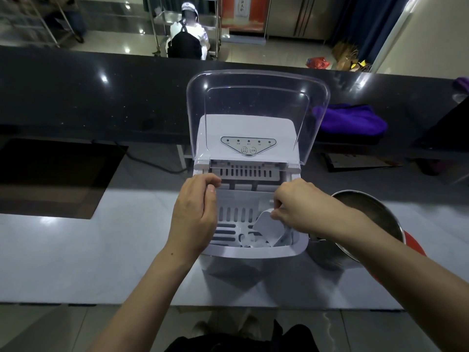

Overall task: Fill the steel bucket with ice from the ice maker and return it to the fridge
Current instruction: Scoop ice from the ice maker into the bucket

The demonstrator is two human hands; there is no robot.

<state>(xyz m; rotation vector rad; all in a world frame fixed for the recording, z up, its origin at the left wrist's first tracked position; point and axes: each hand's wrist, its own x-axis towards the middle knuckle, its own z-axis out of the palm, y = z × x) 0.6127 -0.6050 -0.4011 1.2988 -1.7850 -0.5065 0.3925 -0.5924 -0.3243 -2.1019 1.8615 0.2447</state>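
A small white plastic ice maker [250,250] stands on the pale grey desk [88,262], its clear domed plastic lid [256,97] swung up and back so that the control panel with its row of small indicator dots shows through it. Inside the open top sits a white slotted ice basket [234,214], and a few pieces of clear ice [250,241] lie at the near end of it.

The person's left hand [195,214] rests over the left rim of the ice maker, its fingers curled inward at the upper left corner of the opening; whether they grip the basket edge or only rest there cannot be told. The right hand [302,204] reaches into the right side of the opening and pinches the handle of a white plastic ice scoop [266,228], whose mouth is lowered toward the ice at the near right corner of the basket.

The round steel bucket [365,222] stands on the desk just beside the ice maker, to its right, partly behind the right forearm; a red object [413,243] shows at its far side. A raised black glossy counter [101,97] runs across behind the desk, with a purple folded cloth [355,119] lying on it to the right of the lid. Beyond the counter, another person in a white cap [189,34] is seen from behind.
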